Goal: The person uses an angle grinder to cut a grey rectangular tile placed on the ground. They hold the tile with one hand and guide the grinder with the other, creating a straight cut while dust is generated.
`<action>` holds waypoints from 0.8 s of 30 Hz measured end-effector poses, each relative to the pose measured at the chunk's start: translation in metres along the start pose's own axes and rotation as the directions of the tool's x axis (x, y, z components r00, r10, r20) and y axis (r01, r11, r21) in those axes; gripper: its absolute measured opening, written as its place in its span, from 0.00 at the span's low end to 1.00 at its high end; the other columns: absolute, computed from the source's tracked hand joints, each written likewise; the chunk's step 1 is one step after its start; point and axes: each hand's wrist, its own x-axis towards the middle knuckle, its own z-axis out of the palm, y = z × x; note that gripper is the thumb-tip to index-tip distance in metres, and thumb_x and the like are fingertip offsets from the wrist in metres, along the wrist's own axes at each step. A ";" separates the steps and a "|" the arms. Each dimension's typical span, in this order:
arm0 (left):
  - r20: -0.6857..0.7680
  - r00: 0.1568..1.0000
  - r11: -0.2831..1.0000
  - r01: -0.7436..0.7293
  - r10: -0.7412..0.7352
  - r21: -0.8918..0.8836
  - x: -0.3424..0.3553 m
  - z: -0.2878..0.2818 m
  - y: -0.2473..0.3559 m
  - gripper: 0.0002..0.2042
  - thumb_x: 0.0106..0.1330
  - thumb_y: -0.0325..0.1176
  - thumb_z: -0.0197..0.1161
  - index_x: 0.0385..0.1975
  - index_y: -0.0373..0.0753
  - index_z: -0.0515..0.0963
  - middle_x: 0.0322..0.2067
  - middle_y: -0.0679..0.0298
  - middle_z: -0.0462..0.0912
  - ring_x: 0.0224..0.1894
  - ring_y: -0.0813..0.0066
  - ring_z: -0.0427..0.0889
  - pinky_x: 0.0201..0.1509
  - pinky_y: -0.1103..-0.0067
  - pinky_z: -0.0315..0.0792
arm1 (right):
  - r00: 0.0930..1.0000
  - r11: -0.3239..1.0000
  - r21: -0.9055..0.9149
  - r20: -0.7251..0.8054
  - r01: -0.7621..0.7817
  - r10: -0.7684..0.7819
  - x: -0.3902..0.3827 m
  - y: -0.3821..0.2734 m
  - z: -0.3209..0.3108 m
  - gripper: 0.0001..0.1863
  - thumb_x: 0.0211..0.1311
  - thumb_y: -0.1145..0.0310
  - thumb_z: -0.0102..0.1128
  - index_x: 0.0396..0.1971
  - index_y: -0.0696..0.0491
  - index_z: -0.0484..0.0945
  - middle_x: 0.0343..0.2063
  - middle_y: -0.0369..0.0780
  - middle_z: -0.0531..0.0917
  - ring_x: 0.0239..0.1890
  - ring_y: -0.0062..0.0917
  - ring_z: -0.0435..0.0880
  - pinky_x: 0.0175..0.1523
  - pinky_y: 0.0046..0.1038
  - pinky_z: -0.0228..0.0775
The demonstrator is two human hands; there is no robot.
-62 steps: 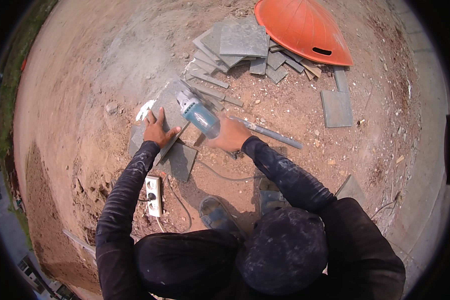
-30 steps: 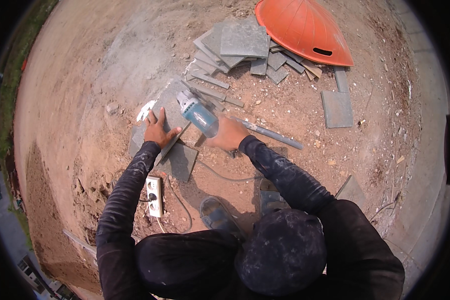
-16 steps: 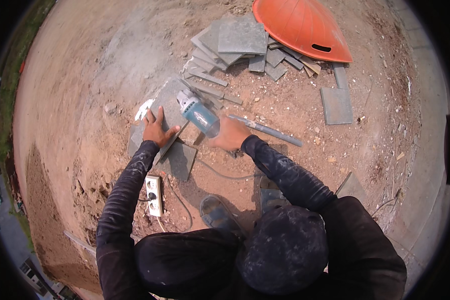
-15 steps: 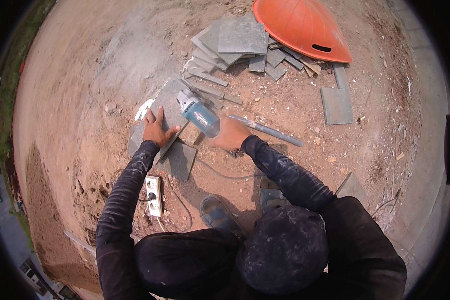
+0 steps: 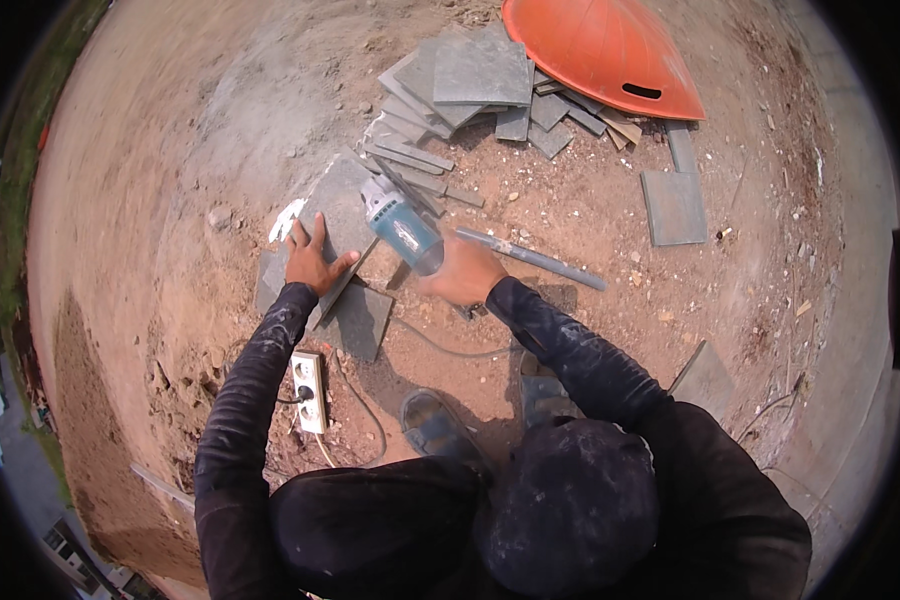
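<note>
My right hand grips the rear body of a teal angle grinder. Its grey head points away from me, to the far left, over the right edge of a grey tile. The grinder's disc cannot be made out. My left hand lies on the tile's near part, fingers spread and thumb toward the grinder. Narrow grey offcut strips lie just beyond the grinder head. Another grey tile sits underneath, near my left wrist.
A stack of grey tiles lies at the far side beside an orange basin. A grey pipe rests right of the grinder. Near my left forearm is a white power strip with cables. A single tile lies farther right.
The grinder and my right hand have shifted slightly right and nearer to me. Dust beyond the tile looks thinner. My left hand stays in place on the tile.
</note>
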 end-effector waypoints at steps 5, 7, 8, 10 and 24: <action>-0.018 1.000 1.000 -0.011 0.011 -0.015 0.001 0.000 0.000 0.54 0.48 0.75 0.57 0.71 0.48 0.49 0.66 0.30 0.47 0.66 0.22 0.47 0.67 0.52 0.55 | 0.999 1.000 0.000 0.022 -0.026 0.026 -0.002 -0.008 -0.006 0.37 0.38 0.52 0.67 0.46 0.65 0.70 0.39 0.55 0.81 0.44 0.47 0.82 0.48 0.41 0.74; -0.014 1.000 1.000 -0.010 0.010 -0.002 0.002 0.001 0.002 0.54 0.48 0.74 0.57 0.71 0.48 0.49 0.66 0.30 0.47 0.66 0.22 0.47 0.67 0.52 0.55 | 1.000 1.000 -0.016 -0.014 -0.006 0.006 -0.001 -0.010 -0.004 0.37 0.38 0.53 0.67 0.46 0.65 0.71 0.38 0.55 0.82 0.43 0.48 0.82 0.48 0.41 0.74; -0.013 1.000 1.000 -0.009 0.009 -0.015 0.001 0.000 0.003 0.54 0.48 0.74 0.57 0.71 0.48 0.49 0.66 0.29 0.47 0.66 0.22 0.47 0.67 0.52 0.54 | 1.000 1.000 -0.005 -0.014 -0.006 0.006 -0.001 -0.012 -0.005 0.37 0.38 0.53 0.67 0.46 0.65 0.71 0.38 0.55 0.82 0.43 0.48 0.82 0.48 0.41 0.74; -0.011 1.000 0.999 -0.006 0.006 -0.044 0.000 -0.001 0.005 0.54 0.48 0.75 0.58 0.71 0.47 0.49 0.66 0.29 0.47 0.66 0.22 0.47 0.67 0.52 0.54 | 1.000 1.000 0.016 -0.015 -0.006 0.006 -0.001 -0.014 -0.008 0.37 0.38 0.54 0.67 0.46 0.64 0.71 0.38 0.55 0.82 0.42 0.48 0.82 0.47 0.41 0.75; -0.007 1.000 0.999 0.007 -0.007 -0.032 -0.002 -0.001 0.004 0.54 0.48 0.74 0.58 0.71 0.46 0.50 0.66 0.29 0.47 0.66 0.22 0.48 0.67 0.53 0.55 | 1.000 0.999 -0.039 0.019 -0.010 0.011 0.002 -0.018 -0.009 0.42 0.39 0.52 0.68 0.51 0.66 0.68 0.41 0.57 0.80 0.45 0.49 0.81 0.49 0.39 0.74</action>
